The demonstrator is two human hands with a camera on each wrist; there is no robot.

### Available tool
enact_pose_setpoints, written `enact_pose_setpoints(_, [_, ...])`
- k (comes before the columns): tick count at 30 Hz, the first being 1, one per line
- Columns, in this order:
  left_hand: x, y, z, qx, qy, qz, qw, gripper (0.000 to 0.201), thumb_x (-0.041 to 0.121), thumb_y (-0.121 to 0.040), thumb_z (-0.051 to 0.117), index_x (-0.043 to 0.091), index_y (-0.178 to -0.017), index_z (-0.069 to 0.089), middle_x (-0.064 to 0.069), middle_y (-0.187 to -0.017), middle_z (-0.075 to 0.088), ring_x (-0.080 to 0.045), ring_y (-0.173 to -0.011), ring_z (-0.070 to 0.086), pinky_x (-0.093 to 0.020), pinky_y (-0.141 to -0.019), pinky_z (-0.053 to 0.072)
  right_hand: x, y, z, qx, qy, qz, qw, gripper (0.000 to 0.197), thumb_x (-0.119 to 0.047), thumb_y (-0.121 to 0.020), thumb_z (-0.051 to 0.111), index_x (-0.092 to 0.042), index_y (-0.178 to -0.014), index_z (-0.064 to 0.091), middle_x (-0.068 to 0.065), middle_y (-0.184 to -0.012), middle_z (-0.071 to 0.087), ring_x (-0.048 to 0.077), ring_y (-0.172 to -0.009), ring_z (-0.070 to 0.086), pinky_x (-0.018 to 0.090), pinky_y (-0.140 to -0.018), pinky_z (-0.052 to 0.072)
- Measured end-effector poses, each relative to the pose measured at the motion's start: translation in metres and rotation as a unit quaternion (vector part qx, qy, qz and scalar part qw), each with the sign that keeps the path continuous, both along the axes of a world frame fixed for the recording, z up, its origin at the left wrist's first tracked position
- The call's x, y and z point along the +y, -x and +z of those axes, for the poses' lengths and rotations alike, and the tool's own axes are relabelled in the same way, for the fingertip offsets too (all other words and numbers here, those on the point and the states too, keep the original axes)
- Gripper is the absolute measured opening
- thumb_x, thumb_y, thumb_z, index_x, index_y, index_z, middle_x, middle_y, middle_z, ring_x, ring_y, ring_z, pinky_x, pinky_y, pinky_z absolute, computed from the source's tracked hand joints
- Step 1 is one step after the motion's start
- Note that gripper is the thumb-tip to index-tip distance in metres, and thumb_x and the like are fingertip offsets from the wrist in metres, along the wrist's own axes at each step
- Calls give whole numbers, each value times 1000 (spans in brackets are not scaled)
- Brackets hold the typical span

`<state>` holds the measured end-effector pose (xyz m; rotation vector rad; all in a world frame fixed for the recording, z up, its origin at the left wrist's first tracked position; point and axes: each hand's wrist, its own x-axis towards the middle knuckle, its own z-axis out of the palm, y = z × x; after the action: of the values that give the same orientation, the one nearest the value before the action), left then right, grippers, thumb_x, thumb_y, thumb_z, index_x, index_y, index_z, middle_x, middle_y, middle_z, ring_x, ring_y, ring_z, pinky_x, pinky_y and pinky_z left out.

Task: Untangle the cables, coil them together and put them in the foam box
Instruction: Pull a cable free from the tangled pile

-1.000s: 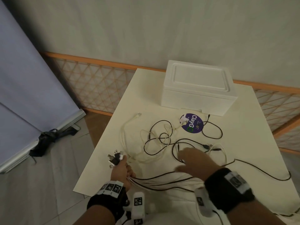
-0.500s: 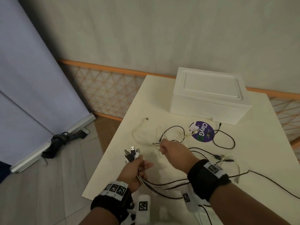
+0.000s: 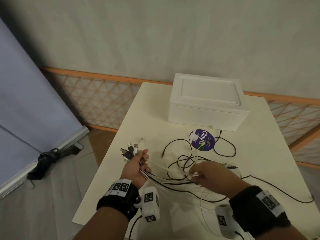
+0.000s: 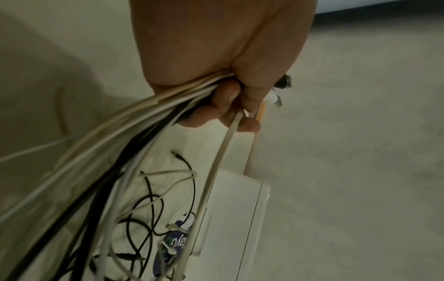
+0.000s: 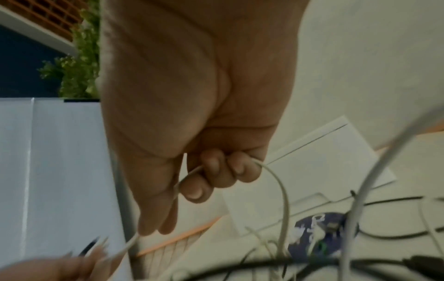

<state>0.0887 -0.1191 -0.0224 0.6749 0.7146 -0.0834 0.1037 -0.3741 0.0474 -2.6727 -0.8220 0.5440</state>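
loosely tangled black and white cables [image 3: 188,163] sprawl; left hand [image 3: 136,168] grips their plug ends, right hand [image 3: 207,175] pinches a white one.

The left hand [image 3: 136,168] grips a bundle of black and white cables [image 3: 166,181]; the right hand [image 3: 210,177] pinches one white cable [image 3: 188,176] beside it.

White foam box [image 3: 206,108], black and white cables [image 3: 188,163].
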Motion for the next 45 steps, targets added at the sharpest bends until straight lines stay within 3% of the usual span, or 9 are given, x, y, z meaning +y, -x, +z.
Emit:
enact_pose_setpoints(10, [21, -3, -20, 54, -17, 94, 994, 20, 30, -100, 46, 17, -88, 56, 9, -50, 55, -8, -29, 25, -15, -35, 32, -95, -12, 35, -34, -8, -195, 980, 11, -46, -81, 68, -39, -72, 68, -13, -72, 63, 3, -73, 57, 24, -70, 47])
enact_pose_setpoints(14, [18, 0, -19, 53, -52, 86, 994, 16, 28, -97, 51, 17, -88, 59, 8, -54, 60, -7, -30, 26, -16, -35, 34, -111, -12, 27, 37, 67, -228, 971, 17, -45, -82, 66, -36, -68, 61, -13, -77, 64, 3, -77, 57, 22, -71, 47])
enact_pose_setpoints(16, [12, 0, -13, 45, -60, 85, 994, 12, 27, -95, 55, 19, -91, 62, 4, -68, 69, -7, -31, 27, -16, -36, 35, -109, -9, 18, 57, 152, -182, 970, 14, -47, -86, 59, -36, -81, 65, -14, -84, 61, 3, -87, 58, 19, -73, 44])
enact_pose_setpoints(19, [4, 1, -1, 14, -59, 49, 997, 15, 28, -96, 54, 16, -99, 63, -4, -96, 71, -8, -32, 28, -17, -38, 36, -91, 0, 8, 73, 234, -101, 964, 36, -45, -86, 54, -37, -121, 56, -12, -119, 52, 10, -121, 47, 26, -99, 39])
enact_pose_setpoints(25, [-29, 12, 25, -55, -44, -27, 997, 17, 23, -87, 60, 9, -77, 61, -4, -67, 64, -6, -32, 31, -18, -36, 36, 5, 11, 20, -14, -14, -46, 999, 40, -22, -87, 52, -25, -127, 52, -4, -131, 51, 15, -123, 44, 28, -103, 35])
enact_pose_setpoints(30, [-50, 28, 44, -98, -106, -110, 983, 16, 21, -71, 68, 7, -73, 58, 0, -50, 47, -11, -40, 42, -21, -39, 38, 69, 29, 4, -33, -2, 45, 998, 40, -37, -94, 33, -10, -114, 55, 10, -103, 62, 28, -95, 59, 39, -80, 46])
enact_pose_setpoints(33, [-47, 35, 44, -109, -119, -106, 981, 20, 20, -73, 66, 7, -88, 63, -4, -60, 58, -10, -44, 47, -21, -41, 39, 72, 36, -7, -37, -34, 19, 999, 29, -27, -97, 35, -7, -102, 54, 13, -92, 62, 30, -84, 59, 38, -70, 42])
enact_pose_setpoints(38, [-45, 43, 33, -95, -100, -80, 987, 25, 26, -90, 57, 6, -105, 64, -14, -108, 71, -6, -38, 27, -19, -42, 33, 67, 48, -14, -7, -96, -42, 995, 20, -17, -97, 38, -5, -101, 53, 15, -89, 65, 32, -78, 61, 42, -70, 48])
enact_pose_setpoints(45, [-54, 45, 33, -105, -41, -36, 993, 44, 42, -98, 41, 4, -90, 63, -14, -96, 73, -6, -34, 26, -18, -38, 33, 60, 56, -19, -25, -124, -67, 990, 19, -17, -97, 38, -5, -105, 50, 17, -90, 67, 33, -80, 62, 44, -71, 49])
